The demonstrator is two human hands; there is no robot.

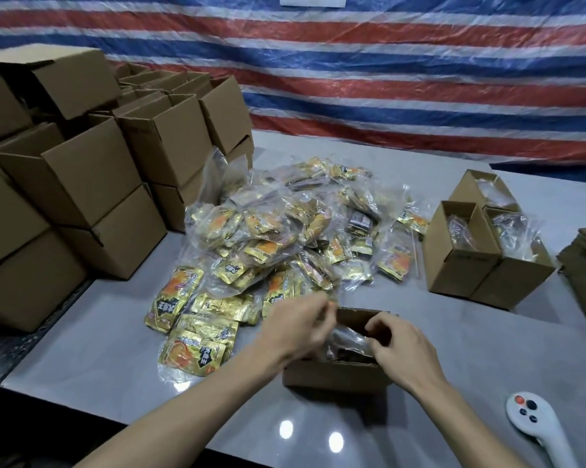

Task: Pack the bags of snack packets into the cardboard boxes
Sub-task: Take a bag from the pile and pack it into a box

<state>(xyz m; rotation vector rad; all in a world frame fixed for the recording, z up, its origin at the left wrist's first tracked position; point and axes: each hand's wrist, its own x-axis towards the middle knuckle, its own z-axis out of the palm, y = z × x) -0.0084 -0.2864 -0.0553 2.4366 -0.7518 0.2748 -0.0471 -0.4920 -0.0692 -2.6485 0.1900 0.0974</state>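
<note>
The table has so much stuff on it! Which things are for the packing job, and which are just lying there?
For the job:
open box under both hands
left hand
right hand
pile of snack bags
filled boxes
stacked boxes

Just lying about:
white handheld controller
flat cardboard stack
striped tarp

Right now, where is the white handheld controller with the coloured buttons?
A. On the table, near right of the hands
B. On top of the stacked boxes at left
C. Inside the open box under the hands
A: the white controller lies on the grey table, right of the right hand.
</note>
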